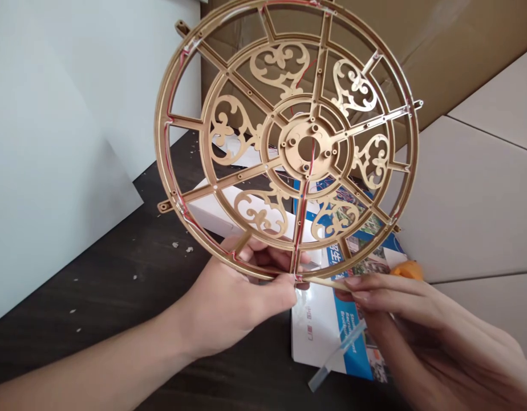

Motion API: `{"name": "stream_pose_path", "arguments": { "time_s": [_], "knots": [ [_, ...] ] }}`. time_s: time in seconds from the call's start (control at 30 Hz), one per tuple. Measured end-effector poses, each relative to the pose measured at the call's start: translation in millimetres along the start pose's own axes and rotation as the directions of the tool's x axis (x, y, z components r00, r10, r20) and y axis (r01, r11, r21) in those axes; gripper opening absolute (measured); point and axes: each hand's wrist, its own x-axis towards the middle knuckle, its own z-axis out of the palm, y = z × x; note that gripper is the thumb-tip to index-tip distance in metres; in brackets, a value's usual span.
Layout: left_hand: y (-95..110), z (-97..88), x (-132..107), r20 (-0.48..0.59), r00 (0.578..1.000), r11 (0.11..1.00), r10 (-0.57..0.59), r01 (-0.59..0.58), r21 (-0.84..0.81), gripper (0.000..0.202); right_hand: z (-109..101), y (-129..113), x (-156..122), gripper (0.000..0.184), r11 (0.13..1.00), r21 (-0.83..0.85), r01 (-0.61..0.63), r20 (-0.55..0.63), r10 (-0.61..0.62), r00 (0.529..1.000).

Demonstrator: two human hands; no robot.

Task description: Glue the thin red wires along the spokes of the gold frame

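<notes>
My left hand [250, 291] grips the lower rim of a gold openwork wheel frame [272, 164], thumb in front and fingers behind. The frame stands tilted up, with spokes, scroll ornaments and a round hub. Thin red wire [303, 220] runs down one spoke and along parts of the outer rim channel. My right hand [421, 319] pinches a thin pale wooden stick [327, 282], whose tip meets the rim beside my left thumb. Below the right fingers slants a translucent rod [338, 355]; whether that hand also holds it, I cannot tell.
Under the frame, a printed blue-and-white brochure [319, 331] and a white box [216, 211] lie on the dark table [96, 285]. White scraps [189, 249] dot the tabletop. An orange object [406, 269] is partly behind my right hand. Cardboard [443, 51] stands behind, a white panel [53, 142] at left.
</notes>
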Motion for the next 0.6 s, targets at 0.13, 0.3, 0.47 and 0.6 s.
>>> {"name": "stream_pose_path", "arguments": {
  "time_s": [0.13, 0.3, 0.47, 0.6],
  "knots": [
    [-0.8, 0.5, 0.6, -0.008, 1.000, 0.999, -0.027, 0.027, -0.034, 0.021, 0.0, 2.1, -0.6, 0.027, 1.000, 0.028, 0.001, 0.011, -0.002, 1.000],
    [-1.1, 0.5, 1.7, 0.009, 0.997, 0.994, -0.073, 0.074, -0.084, 0.020, 1.0, 10.2, -1.1, 0.028, 0.988, 0.153, 0.015, 0.032, -0.020, 0.999],
    [-1.9, 1.4, 2.0, 0.004, 0.997, 0.993, -0.074, 0.074, -0.097, 0.019, 1.3, 15.6, 1.0, 0.030, 0.976, 0.219, -0.006, 0.043, -0.003, 0.999],
    [-1.8, 2.6, 1.7, -0.012, 0.996, 0.989, -0.091, 0.089, -0.116, 0.019, 0.3, 15.1, 3.0, 0.030, 0.970, 0.238, -0.040, 0.064, 0.025, 0.998]
  ]
}}
